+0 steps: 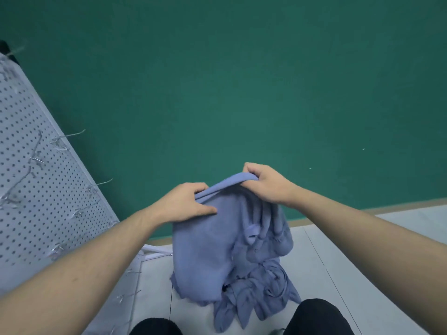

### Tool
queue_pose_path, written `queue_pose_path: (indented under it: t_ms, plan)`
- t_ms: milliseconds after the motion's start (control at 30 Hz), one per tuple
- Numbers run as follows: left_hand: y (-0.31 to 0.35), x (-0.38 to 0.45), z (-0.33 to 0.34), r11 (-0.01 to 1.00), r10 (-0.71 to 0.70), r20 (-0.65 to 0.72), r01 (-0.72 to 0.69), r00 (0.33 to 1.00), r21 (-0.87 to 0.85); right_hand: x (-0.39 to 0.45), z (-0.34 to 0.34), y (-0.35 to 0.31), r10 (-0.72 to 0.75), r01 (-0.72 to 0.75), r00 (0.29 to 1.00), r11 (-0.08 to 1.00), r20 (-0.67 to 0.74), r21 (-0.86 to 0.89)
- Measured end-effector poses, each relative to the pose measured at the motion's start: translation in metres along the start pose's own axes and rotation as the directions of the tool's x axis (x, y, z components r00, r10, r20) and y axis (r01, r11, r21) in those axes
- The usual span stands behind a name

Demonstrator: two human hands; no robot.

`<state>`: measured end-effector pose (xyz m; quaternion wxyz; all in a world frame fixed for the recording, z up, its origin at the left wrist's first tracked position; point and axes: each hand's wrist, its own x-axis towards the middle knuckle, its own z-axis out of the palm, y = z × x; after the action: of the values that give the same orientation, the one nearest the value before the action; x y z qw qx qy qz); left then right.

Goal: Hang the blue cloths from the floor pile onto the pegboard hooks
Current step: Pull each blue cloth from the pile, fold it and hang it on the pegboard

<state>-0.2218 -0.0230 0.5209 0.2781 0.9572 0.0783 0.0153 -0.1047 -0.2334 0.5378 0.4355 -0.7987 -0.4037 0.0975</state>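
A blue cloth (205, 247) hangs in the air in front of me, held by its top edge. My left hand (186, 201) pinches the left end of that edge, thumb on the cloth's face. My right hand (266, 183) grips the bunched right end, fingers curled over it. Below it, a pile of blue cloths (261, 293) lies crumpled on the floor between my knees. The white pegboard (36, 189) leans at the left, with several thin metal hooks (72, 135) sticking out of it; none of the hooks in view carries a cloth.
A green wall (242, 81) fills the background. The floor is pale grey tile (362, 262) with a tan skirting strip along the wall. My dark-clad knees (316, 317) show at the bottom edge. The pegboard's white frame foot (154, 250) reaches the floor beside the pile.
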Motion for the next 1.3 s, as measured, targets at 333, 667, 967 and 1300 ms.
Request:
queue_pose_path:
  t_ms: [333,667,967,1300]
  plan:
    - [-0.06,-0.046,0.004,0.976,-0.197,-0.004,0.196,0.98,-0.097,-0.017,-0.069,-0.015,0.05,-0.057,0.993,0.996,-0.108,-0.067]
    - [-0.058,-0.063,-0.034,0.761,-0.299,-0.122,0.159,0.946,-0.629,-0.032,-0.099,0.013,0.18,-0.164,0.983,0.954,0.044,-0.25]
    - [0.006,-0.051,-0.066,0.724,-0.282,-0.373,-0.059,0.884,-0.687,-0.039,-0.099,0.042,0.378,-0.275,0.893,0.889,0.245,-0.367]
    - [0.069,-0.032,-0.061,0.942,0.06,-0.183,-0.117,0.981,-0.315,-0.018,-0.018,-0.051,0.1,-0.147,0.964,0.972,0.246,0.183]
